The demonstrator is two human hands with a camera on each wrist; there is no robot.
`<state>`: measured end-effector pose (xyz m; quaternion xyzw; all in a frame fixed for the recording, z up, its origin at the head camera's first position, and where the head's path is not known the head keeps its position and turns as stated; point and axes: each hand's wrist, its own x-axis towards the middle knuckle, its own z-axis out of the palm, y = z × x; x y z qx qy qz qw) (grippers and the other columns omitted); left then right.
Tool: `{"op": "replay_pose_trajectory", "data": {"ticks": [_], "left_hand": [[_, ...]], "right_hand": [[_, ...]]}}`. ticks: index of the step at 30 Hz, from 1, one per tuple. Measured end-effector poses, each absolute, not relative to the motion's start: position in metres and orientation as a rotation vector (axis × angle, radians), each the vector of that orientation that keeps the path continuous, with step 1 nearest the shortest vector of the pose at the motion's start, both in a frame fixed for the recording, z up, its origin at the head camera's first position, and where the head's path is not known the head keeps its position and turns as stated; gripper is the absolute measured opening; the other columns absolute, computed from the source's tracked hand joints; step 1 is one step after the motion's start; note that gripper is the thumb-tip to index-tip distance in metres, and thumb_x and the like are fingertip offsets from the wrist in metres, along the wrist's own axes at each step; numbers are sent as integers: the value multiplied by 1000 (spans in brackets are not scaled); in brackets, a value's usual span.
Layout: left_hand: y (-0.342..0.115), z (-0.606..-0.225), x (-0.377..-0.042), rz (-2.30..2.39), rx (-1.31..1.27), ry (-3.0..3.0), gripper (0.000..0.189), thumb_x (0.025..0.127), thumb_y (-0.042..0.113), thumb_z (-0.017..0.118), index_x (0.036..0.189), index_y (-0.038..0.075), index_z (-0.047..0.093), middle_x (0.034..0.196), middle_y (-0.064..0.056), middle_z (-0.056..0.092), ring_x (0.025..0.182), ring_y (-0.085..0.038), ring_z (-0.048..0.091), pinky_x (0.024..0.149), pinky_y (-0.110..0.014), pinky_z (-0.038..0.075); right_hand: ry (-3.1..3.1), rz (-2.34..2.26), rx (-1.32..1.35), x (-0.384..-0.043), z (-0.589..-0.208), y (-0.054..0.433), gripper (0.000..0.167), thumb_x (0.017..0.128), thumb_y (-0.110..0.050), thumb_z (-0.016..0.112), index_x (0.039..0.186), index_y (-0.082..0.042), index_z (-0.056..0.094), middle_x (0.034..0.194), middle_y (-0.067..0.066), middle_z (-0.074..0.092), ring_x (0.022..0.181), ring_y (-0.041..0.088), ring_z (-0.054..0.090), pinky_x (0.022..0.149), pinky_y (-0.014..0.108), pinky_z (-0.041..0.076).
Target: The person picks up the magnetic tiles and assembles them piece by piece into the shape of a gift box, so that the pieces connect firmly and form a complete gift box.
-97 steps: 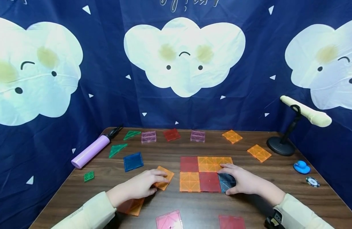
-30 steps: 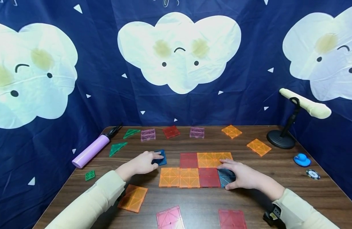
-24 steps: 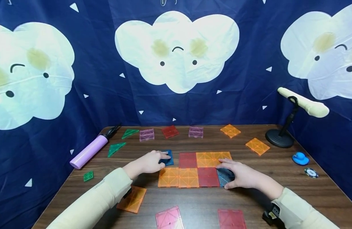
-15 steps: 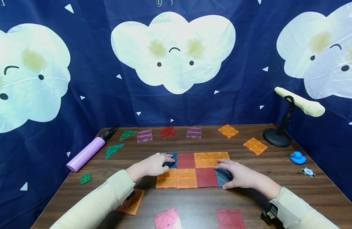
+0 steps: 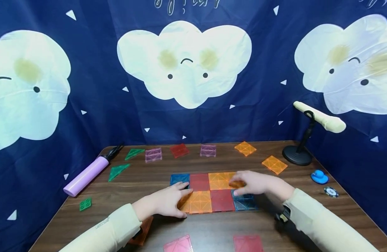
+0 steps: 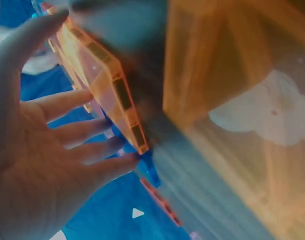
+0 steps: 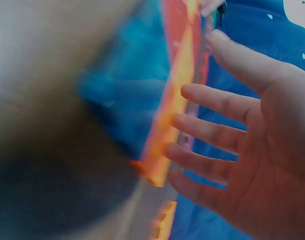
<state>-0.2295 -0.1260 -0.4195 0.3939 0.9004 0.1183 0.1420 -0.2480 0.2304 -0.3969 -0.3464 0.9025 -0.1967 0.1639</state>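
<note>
eight translucent square plastic tiles (image 5: 210,190) lay flat on the dark wood-grain table (image 5: 70,224) in two rows of four, edge to edge. the far row ran blue, red, orange, orange from the person's left; the near row ran orange, orange, red, blue. the hands were apart, neither clasping anything: the left hand (image 5: 166,201) spread its fingers at the left end, over the near orange tile, and the right hand (image 5: 251,182) stretched its fingers over the right end. whether the right fingertips touched could not be told through the blur.

to square the block well, light, even pressure from both ends, kept low, seemed best; a hard push would probably lift a seam.

a loose translucent orange square tile (image 5: 145,229) lay partly hidden by the left sleeve (image 5: 118,224), which might nudge it. a pink translucent tile (image 5: 179,244) and a rose-red translucent tile (image 5: 248,243) lay on the near side, well apart from the block. two green translucent triangles (image 5: 118,170) and a lilac plastic cylinder (image 5: 88,175) lay farther left; a cream microphone (image 5: 319,117) stood well off right.
</note>
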Motion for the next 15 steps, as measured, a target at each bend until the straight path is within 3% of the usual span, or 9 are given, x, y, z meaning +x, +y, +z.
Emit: {"op": "replay_pose_trajectory", "data": {"ticks": [2,5,10,15], "left_hand": [[-126,-424,-228,337,1139,2624,78,87,43,77,149,4,51,157,-22,39,144,-42,36,112,-55,36],[-126,-426,-227,377,1145,2649,73,87,38,79,146,2,54,155,-23,43,142,-43,38,111,-56,37],[-126,-425,-227,414,1142,2645,72,85,36,81,143,-1,56,151,-26,46,139,-47,41,108,-59,38],[-123,-426,-228,423,1166,2650,71,84,35,81,141,-1,58,149,-26,48,138,-48,42,107,-59,40]], "right_hand": [[2569,-575,-958,-266,-394,221,46,100,-28,68,135,0,62,129,17,64,119,37,59,99,55,47],[2630,-570,-898,-294,-393,203,46,101,-21,67,140,1,58,134,18,62,123,35,58,102,52,46],[2737,-465,-782,-331,-404,174,52,104,-19,61,151,-2,47,155,19,43,142,37,40,114,51,34],[2794,-360,-717,-351,-420,163,53,106,-10,54,156,-4,40,161,17,34,147,34,33,117,47,30]]}}
